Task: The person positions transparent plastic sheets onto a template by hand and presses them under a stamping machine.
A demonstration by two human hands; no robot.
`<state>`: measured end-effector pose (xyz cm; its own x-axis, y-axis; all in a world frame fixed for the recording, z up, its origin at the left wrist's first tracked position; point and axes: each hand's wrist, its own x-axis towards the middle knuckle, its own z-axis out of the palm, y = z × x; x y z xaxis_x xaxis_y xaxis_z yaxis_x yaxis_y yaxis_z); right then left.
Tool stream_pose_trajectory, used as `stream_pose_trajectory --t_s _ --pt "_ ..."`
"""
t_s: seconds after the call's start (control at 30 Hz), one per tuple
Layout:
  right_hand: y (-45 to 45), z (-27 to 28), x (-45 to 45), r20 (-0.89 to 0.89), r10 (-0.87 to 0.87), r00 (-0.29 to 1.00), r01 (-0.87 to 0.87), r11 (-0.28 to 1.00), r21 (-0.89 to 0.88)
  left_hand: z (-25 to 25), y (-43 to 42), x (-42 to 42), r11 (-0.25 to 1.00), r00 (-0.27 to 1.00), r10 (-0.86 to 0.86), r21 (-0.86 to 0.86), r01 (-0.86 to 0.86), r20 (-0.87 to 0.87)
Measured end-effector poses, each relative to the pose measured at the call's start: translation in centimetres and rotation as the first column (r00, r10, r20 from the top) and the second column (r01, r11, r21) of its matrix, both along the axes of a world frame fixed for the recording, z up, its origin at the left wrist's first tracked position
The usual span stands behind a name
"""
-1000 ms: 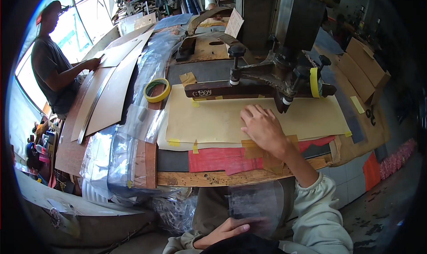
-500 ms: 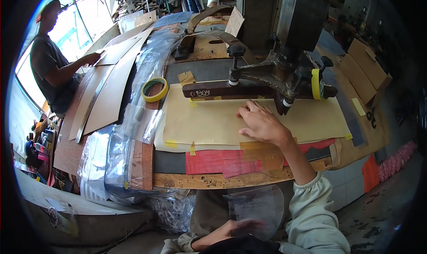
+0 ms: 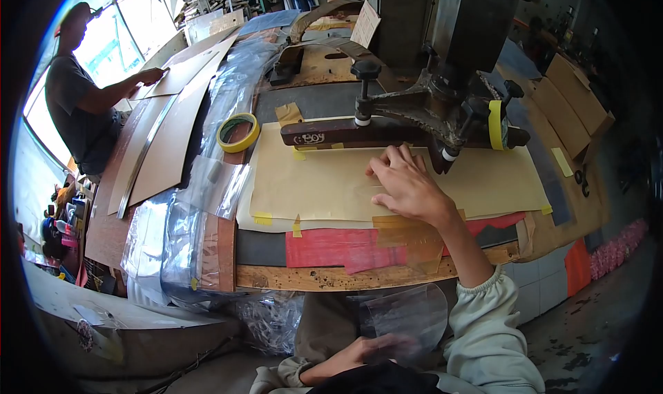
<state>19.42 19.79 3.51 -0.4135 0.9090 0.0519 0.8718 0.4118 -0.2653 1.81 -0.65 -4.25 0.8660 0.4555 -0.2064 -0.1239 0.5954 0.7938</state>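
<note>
My right hand (image 3: 412, 190) rests on a cream sheet (image 3: 311, 187), fingers spread and slightly bent, holding nothing. Its fingertips lie close to a dark bar (image 3: 387, 136) with white writing, which crosses the sheet's far part beneath a metal press head (image 3: 442, 93). Yellow tape pieces (image 3: 262, 218) mark the sheet's edges. Low over my lap, my left hand (image 3: 359, 356) is at the bottom of a clear plastic sheet (image 3: 411, 318) and appears to grip it; its fingers are blurred. Red material (image 3: 331, 249) and brown translucent tape (image 3: 407, 238) lie along the near edge.
A yellow tape roll (image 3: 238, 133) lies left of the cream sheet; another yellow roll (image 3: 495, 125) hangs on the press. Clear plastic (image 3: 235, 90) covers the table's left part. Scissors (image 3: 582, 182) lie right. A person (image 3: 83, 97) stands at left beside brown boards (image 3: 173, 142).
The clear plastic sheet by my left hand has tilted and shifted slightly to the right. My right hand stays on the cream sheet. The person at left has reached an arm farther over the boards.
</note>
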Motion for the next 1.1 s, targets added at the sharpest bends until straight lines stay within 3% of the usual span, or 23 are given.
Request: stream_pose_trajectory --t_s 0.13,0.17,0.27,0.53,0.77,0.87,0.97,1.1 --pt "-0.1 0.1 -0.1 -0.047 -0.013 0.999 0.011 0.999 -0.036 -0.2 0.1 0.1 1.0 1.0 -0.006 0.02 0.006 0.005" --pt "-0.2 -0.1 -0.2 -0.057 -0.007 0.998 0.009 0.999 0.037 -0.4 0.1 0.1 0.999 1.0 -0.014 0.036 0.014 0.001" --pt "-0.7 -0.8 -0.4 -0.046 -0.008 0.999 0.018 0.972 0.236 -0.5 0.6 -0.3 0.947 0.999 0.0 0.32 0.017 -0.053" --pt "-1.7 -0.4 -1.3 0.084 -0.019 0.996 -0.031 0.834 0.551 -0.1 1.0 -0.8 0.946 0.995 -0.002 0.322 0.035 -0.1" --pt "-3.0 -1.5 -1.5 0.064 0.061 0.996 -0.082 0.91 0.407 0.6 1.9 -0.9 0.974 0.985 -0.141 0.162 0.156 -0.097" --pt "-3.8 -0.5 -1.4 -0.058 0.075 0.996 -0.056 0.959 0.277 0.5 1.6 -0.9 0.979 0.99 -0.116 0.161 0.128 -0.08" --pt "-5.1 0.5 -1.7 -0.055 0.037 0.998 -0.034 0.998 0.061 -0.8 1.5 -1.1 0.972 0.989 -0.117 0.195 0.132 -0.087" --pt "-7.6 -1.2 -2.6 0.071 0.046 0.996 -0.054 0.991 0.125 -1.1 1.8 -1.0 0.964 0.988 -0.111 0.228 0.134 -0.11"
